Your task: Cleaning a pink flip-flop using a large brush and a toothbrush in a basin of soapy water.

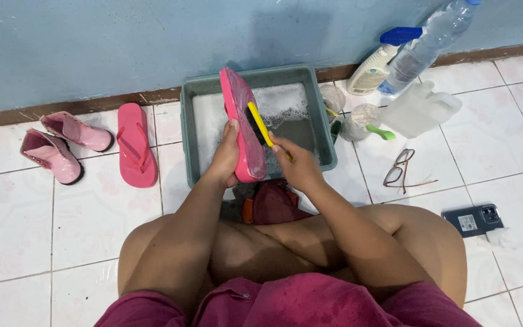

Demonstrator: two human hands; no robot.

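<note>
Head view: left hand [228, 154] has its grip clamped round the lower edge of a pink flip-flop [241, 124], held on edge and tilted over the grey-green basin [328, 130], w/ soapy water and foam inside. Right hand [298, 166] grip closed on a yellow-handled brush [261, 126], bristles pressed vs. the flip-flop's sole.

Rel. to the basin: 2nd pink flip-flop [135, 145] lies flat on the floor just left of it; pair of small pink boots [62, 145] further left, near the wall. Right of the basin: two small cups [349, 109], one w/ a green scoop [381, 132]; past them a white spray bottle [373, 69], clear plastic bottle [431, 42], white jug [422, 109]. Glasses [401, 169] on tiles right of the basin, phone [473, 219] further out, lower right. Dark red cloth [273, 203] just below the basin, by the person's crossed legs.
</note>
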